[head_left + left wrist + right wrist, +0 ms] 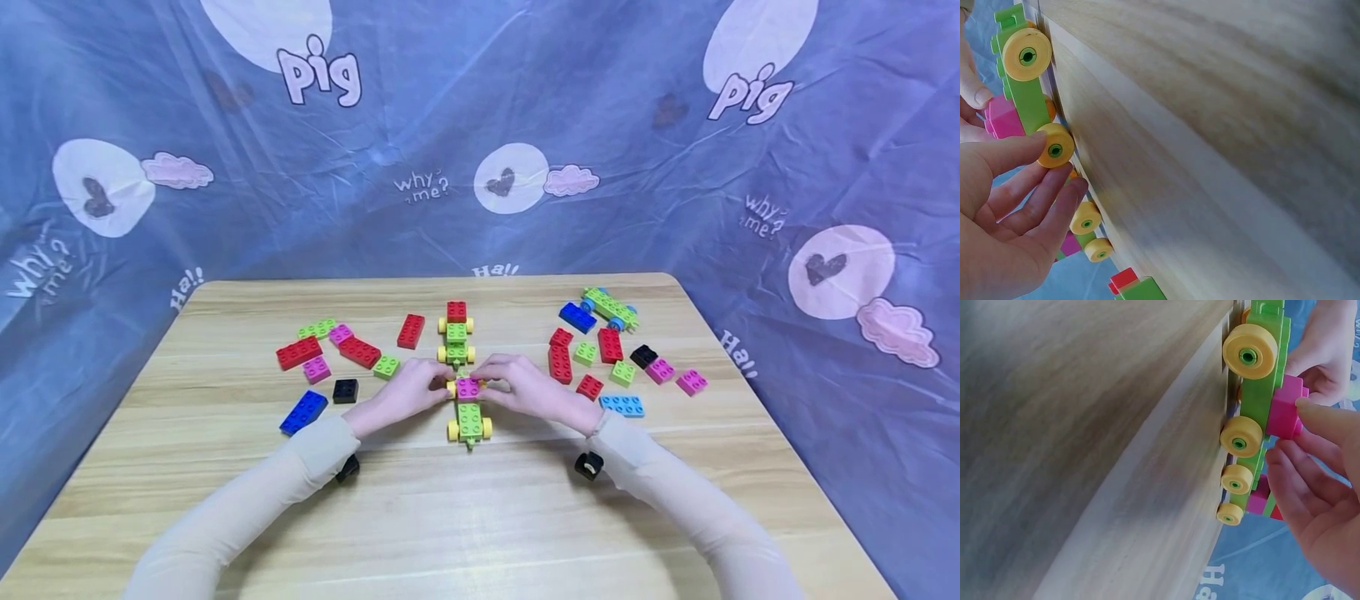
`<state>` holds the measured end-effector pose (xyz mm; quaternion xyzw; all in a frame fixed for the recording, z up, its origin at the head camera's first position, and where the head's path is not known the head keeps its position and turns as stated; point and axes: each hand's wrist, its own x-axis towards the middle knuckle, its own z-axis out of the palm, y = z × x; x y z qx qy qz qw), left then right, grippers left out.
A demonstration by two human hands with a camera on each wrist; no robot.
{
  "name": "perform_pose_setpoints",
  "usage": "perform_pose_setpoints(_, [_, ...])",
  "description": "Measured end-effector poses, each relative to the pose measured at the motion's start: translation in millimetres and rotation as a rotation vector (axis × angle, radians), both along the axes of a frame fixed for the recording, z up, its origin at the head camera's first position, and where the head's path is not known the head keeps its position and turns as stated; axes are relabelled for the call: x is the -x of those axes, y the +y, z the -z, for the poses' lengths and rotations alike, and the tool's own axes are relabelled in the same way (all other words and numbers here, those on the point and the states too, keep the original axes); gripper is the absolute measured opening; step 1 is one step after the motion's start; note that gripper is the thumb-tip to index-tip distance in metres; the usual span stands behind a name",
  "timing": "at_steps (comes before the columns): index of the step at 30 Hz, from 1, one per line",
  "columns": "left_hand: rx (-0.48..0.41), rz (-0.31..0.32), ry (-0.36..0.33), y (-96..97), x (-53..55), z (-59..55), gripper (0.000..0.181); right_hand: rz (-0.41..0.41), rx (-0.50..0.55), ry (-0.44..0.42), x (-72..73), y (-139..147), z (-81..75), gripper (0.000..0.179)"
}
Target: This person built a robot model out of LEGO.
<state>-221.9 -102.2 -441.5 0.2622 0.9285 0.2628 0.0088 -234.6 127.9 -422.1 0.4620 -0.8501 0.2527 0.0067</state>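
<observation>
A green wheeled base [470, 422] with yellow wheels sits at the table's centre, carrying a pink brick [468, 389] near its far end. My left hand [408, 387] is at its left side; thumb and fingertips pinch a yellow wheel [1055, 146] there. From the other side my right hand [525, 385] holds the pink brick, its thumb on the upper edge in the right wrist view. Directly ahead stands a second wheeled car [457, 332] with yellow wheels, a red brick [456, 312] at its far end and a pink one low on it in the wrist views.
Left of the cars lie loose bricks, among them a blue brick [303, 412], a black brick [346, 391] and a red brick [410, 331]. To the right are more bricks, a light blue one [622, 406] and a green base with blue wheels [610, 308]. A printed cloth hangs behind the table.
</observation>
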Motion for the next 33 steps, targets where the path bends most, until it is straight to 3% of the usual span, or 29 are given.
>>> perform_pose_setpoints(9, [0.001, -0.006, -0.012, 0.7, -0.5, -0.3, 0.019, 0.086, -0.001, -0.073, -0.4, -2, 1.6, 0.026])
perform_pose_setpoints(28, [-0.016, 0.002, -0.021, -1.9, -1.0, -1.2, 0.024, 0.111, 0.028, -0.089, -4.4, -2, 5.4, 0.027])
perform_pose_setpoints(33, [-0.06, -0.008, -0.068, -10.3, 1.2, -11.1, 0.029, 0.111, 0.025, -0.086, -4.6, -2, 6.1, 0.027])
